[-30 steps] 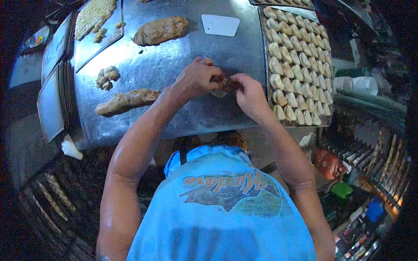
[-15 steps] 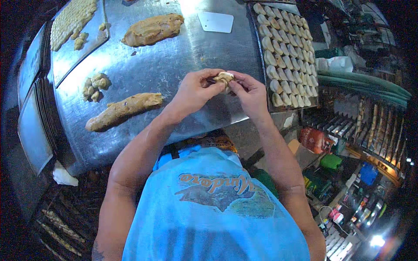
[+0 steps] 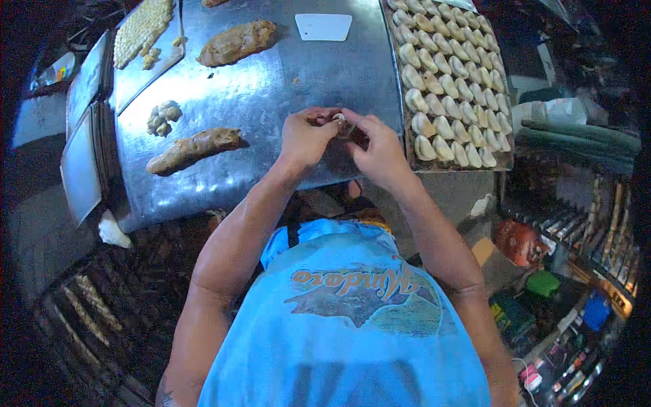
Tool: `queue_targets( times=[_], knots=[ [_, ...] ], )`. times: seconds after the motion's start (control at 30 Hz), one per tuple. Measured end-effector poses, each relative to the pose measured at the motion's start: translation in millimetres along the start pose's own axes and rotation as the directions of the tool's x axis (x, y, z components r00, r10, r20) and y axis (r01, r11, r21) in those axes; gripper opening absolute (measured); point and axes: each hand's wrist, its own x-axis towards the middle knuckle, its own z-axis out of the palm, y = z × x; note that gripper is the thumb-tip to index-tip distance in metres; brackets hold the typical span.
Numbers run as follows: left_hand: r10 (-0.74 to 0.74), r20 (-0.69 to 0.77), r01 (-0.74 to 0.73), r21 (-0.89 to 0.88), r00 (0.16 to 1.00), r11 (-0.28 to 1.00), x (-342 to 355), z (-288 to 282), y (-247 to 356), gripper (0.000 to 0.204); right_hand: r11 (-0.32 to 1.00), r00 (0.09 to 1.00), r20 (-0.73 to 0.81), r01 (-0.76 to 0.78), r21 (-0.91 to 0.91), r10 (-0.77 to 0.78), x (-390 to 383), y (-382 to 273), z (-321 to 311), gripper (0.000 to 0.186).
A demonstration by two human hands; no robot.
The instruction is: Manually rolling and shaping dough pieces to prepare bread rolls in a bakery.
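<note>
My left hand [image 3: 312, 136] and my right hand [image 3: 373, 146] meet near the front of the metal table, fingers closed around a small pale-and-brown piece of dough [image 3: 342, 123], partly hidden by fingertips. To their left lie a long brown dough roll [image 3: 190, 150] and a small cluster of dough lumps [image 3: 163, 117]. A thicker brown dough mass [image 3: 236, 44] lies farther back, beside a white flat scraper [image 3: 323, 26]. Rows of folded pale pieces [image 3: 444, 85] fill a dark tray [image 3: 461, 169] just right of my hands.
The metal table [image 3: 271, 95] carries another sheet [image 3: 139, 91] with small pale pieces at back left. Stacked metal sheets [image 3: 85, 163] line its left edge. A red cylinder [image 3: 515, 241], green container [image 3: 542, 281], blue container [image 3: 595, 308] and bamboo-like racks [image 3: 610, 224] sit below at right.
My fingers have shifted around the small piece, which showed more fully half a second ago and is now more covered. The head view has also moved slightly between frames.
</note>
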Motion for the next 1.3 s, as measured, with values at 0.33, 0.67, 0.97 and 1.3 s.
queue_targets(
  times=[0.33, 0.67, 0.97, 1.3],
  knots=[
    [0.25, 0.168, -0.276, 0.151, 0.953, 0.949, -10, -7, -15, 0.046, 0.997, 0.997, -0.005, -0.072, -0.02, 0.072, 21, 20, -5, 0.022],
    [0.28, 0.278, -0.352, 0.26, 0.919, 0.899, 22, -26, -11, 0.035, 0.979, 0.983, 0.019, -0.181, 0.094, 0.18, 15, 14, 5, 0.022],
    [0.41, 0.155, -0.428, 0.108, 0.899, 0.897, 14, -21, -17, 0.067, 0.981, 0.995, -0.075, 0.053, -0.188, -0.069, 19, -15, 19, 0.03],
    [0.231, 0.021, -0.23, 0.222, 0.973, 0.948, -2, -15, -22, 0.041, 0.978, 0.994, 0.072, -0.098, 0.184, 0.086, 35, 6, 11, 0.026]
  ],
)
